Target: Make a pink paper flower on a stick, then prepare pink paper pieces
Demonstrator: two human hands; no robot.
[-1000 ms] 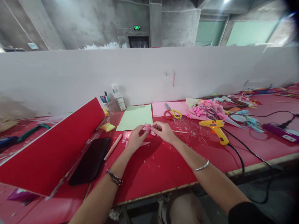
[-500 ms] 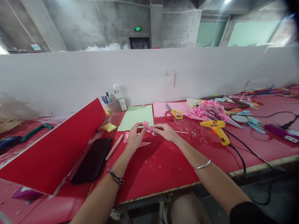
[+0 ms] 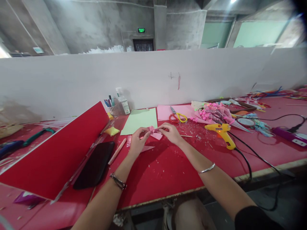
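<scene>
Both of my hands meet over the red table [image 3: 168, 172], pinching a small pink paper piece [image 3: 153, 131] between them. My left hand [image 3: 137, 140] grips its left end with curled fingers. My right hand [image 3: 170, 133] pinches the right end. A pale pink paper scrap [image 3: 146, 148] lies flat just under my left hand. A thin wooden stick [image 3: 185, 136] rests on the table right of my right hand.
A yellow glue gun [image 3: 222, 132] with a black cord lies at the right, red-and-yellow scissors [image 3: 177, 115] on pink paper [image 3: 164, 111], a green sheet [image 3: 140, 120], a black case [image 3: 94, 164], a tilted red board [image 3: 55, 153], a pen cup [image 3: 112, 107], a pink bouquet [image 3: 213, 114].
My hands shifted slightly and worked the pink piece between the fingers; it now sits a little higher and more bunched. Nothing else moved.
</scene>
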